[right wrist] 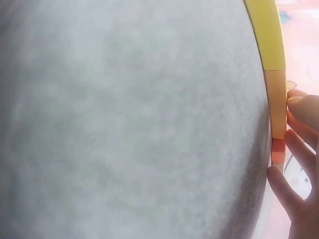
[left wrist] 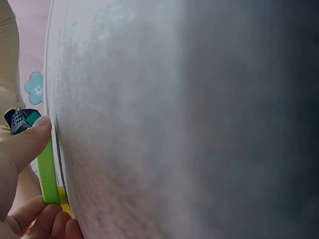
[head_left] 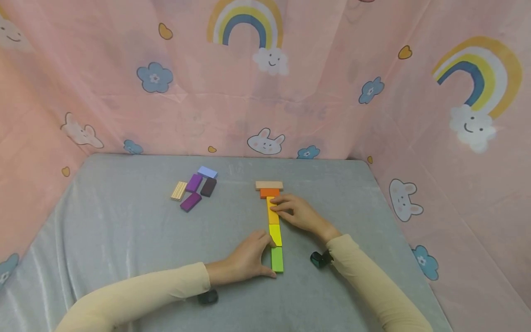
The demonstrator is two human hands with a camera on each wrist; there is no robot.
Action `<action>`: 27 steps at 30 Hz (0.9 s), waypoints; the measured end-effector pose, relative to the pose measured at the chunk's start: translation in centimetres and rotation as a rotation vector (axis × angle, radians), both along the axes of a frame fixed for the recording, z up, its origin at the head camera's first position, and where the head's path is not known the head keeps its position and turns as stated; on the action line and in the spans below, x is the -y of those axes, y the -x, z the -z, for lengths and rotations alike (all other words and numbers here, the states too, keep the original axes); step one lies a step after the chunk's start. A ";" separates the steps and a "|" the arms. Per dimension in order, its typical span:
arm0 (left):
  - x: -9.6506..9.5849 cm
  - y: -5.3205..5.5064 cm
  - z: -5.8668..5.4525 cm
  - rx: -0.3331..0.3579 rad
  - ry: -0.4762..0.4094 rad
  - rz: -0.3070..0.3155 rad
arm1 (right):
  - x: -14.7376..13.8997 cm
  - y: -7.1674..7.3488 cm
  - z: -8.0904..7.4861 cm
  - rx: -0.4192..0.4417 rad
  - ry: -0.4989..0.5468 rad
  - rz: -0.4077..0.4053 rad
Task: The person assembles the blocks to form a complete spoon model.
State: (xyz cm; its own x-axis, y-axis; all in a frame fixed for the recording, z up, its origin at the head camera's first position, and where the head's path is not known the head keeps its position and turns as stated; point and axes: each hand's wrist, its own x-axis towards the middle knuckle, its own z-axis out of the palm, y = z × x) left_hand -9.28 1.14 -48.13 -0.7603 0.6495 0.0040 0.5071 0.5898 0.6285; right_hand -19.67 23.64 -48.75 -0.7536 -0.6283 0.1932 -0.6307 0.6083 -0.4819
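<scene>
A row of blocks lies on the grey cloth. From the far end come a bare-wood block (head_left: 269,185) set crosswise, an orange block (head_left: 269,193), an amber block (head_left: 272,216), a yellow block (head_left: 275,235) and a green block (head_left: 277,260). My left hand (head_left: 244,258) pinches the green block by its ends, thumb at the near end, fingertips by the yellow block; the left wrist view shows this grip too. My right hand (head_left: 303,214) rests its fingertips on the amber block from the right, fingers fairly straight. One finger reaches toward the orange block in the right wrist view.
At the back left lie loose blocks: a blue block (head_left: 207,172), purple blocks (head_left: 193,183), a dark block (head_left: 209,187) and a striped pale block (head_left: 179,191). A patterned pink curtain (head_left: 186,92) hangs behind and along the sides of the cloth-covered table (head_left: 145,240).
</scene>
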 end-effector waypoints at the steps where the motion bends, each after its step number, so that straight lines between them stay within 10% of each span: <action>1: 0.0 0.0 0.0 -0.003 0.003 0.002 | 0.0 0.0 0.0 0.001 -0.002 0.001; 27: -0.6 -0.3 -0.2 -0.046 0.078 -0.013 | -0.1 0.1 0.2 0.012 -0.012 0.009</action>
State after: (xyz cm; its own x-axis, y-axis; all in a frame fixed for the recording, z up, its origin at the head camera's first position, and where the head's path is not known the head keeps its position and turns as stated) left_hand -8.94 1.78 -47.97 -0.7691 0.6390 -0.0117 0.5259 0.6432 0.5565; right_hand -19.77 23.71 -48.90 -0.7613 -0.6239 0.1766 -0.6194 0.6194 -0.4825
